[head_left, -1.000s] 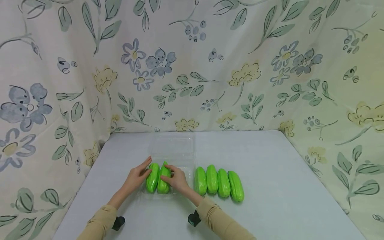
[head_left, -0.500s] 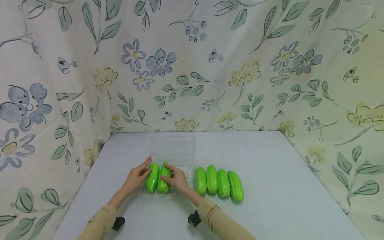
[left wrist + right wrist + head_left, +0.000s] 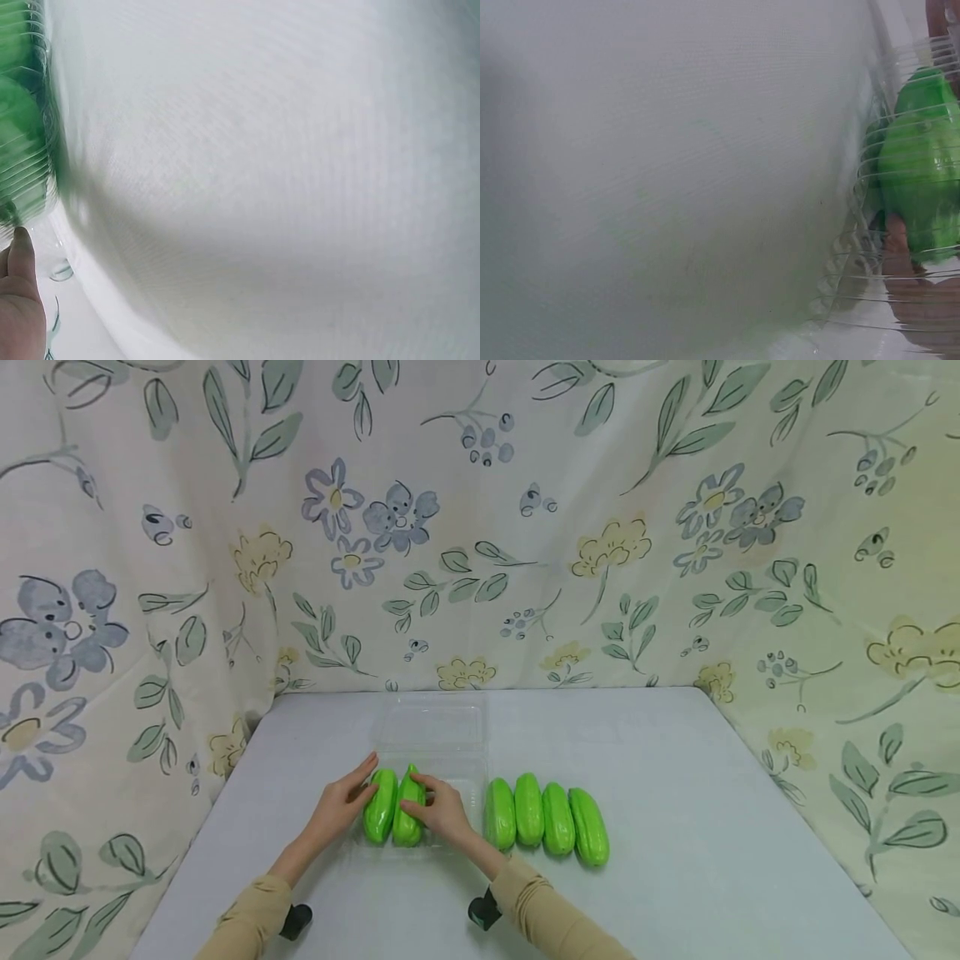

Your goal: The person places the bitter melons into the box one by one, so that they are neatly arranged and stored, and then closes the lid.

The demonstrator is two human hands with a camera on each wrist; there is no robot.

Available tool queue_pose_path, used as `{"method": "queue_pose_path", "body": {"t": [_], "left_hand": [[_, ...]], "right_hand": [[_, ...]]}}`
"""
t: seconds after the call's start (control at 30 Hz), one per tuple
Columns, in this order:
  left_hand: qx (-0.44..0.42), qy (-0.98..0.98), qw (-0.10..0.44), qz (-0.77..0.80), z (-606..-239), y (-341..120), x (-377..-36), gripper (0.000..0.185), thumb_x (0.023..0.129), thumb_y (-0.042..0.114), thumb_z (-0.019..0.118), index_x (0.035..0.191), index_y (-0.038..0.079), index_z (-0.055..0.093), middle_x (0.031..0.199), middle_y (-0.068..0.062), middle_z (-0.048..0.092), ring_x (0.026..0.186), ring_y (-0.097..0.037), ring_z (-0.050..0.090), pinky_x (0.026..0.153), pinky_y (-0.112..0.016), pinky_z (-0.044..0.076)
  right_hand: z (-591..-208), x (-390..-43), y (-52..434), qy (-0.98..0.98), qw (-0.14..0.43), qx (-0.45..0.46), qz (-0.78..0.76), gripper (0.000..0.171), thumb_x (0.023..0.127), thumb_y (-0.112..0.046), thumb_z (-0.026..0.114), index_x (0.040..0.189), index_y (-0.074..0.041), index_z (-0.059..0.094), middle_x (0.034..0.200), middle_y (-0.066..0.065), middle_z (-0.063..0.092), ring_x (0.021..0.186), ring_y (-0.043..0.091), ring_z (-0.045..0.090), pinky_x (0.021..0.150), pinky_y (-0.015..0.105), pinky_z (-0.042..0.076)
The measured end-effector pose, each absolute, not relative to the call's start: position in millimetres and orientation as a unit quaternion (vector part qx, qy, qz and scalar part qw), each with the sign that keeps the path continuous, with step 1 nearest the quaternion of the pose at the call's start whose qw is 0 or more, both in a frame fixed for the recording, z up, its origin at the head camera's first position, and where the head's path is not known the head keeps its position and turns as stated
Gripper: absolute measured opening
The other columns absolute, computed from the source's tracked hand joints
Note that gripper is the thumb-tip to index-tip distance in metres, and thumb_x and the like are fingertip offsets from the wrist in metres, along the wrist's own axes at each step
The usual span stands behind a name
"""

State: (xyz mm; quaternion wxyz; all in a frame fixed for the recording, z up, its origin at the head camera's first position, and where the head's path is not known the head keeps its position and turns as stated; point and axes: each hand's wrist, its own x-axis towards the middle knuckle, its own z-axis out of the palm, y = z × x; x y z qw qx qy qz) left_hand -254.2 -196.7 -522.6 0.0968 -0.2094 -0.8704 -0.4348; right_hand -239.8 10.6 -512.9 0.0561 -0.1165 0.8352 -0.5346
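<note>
**2 boxed cucumbers, 4 loose cucumbers**

Skins look glossy, prob. slick; should be light & stiff, so best hold is mid-body, thumb vs. fingers. Your R hand pinches the right boxed one that way; your L hand has fingers nearly straight, touching the left one. Both lie nr. left edge of the clear plastic box, prob. thin & bendy, lid open twd. far edge of table. Loose ones line up just off box's right edge.

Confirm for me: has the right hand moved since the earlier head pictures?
No. Against the white table in the head view, the right hand shows no visible shift in any direction; it touches the same green vegetable.
</note>
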Motion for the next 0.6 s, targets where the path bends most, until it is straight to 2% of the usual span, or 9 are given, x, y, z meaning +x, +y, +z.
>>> {"method": "queue_pose_path", "body": {"t": [0.2,0.43,0.6], "left_hand": [[-0.207,-0.872,0.096,-0.433,-520.8,-196.9,-254.6,0.048,0.095,0.012,0.057,0.139,0.000,0.043,0.147,-0.019,0.038,0.130,-0.036,0.042,0.097,-0.041,0.049],[-0.207,-0.875,0.098,-0.426,-524.8,-197.5,-256.0,0.048,0.094,0.011,0.058,0.138,-0.003,0.044,0.147,-0.017,0.039,0.129,-0.035,0.044,0.097,-0.040,0.049],[-0.206,-0.875,0.088,-0.430,-525.3,-198.3,-256.1,0.049,0.095,0.013,0.058,0.138,-0.003,0.043,0.148,-0.017,0.038,0.131,-0.034,0.042,0.097,-0.041,0.049]], "right_hand": [[-509.7,-240.0,10.5,0.837,0.057,-0.117,-0.532,0.052,0.088,-0.023,0.069,0.134,-0.005,0.053,0.120,0.017,0.062,0.087,0.019,0.066,0.063,0.019,0.057],[-507.5,-239.0,10.8,0.842,0.049,-0.116,-0.524,0.051,0.086,-0.022,0.071,0.131,-0.002,0.055,0.114,0.022,0.058,0.090,0.029,0.066,0.065,0.027,0.059],[-506.1,-240.6,12.4,0.842,0.048,-0.119,-0.524,0.052,0.087,-0.025,0.070,0.132,-0.003,0.055,0.117,0.022,0.060,0.094,0.031,0.066,0.069,0.031,0.060]]}}
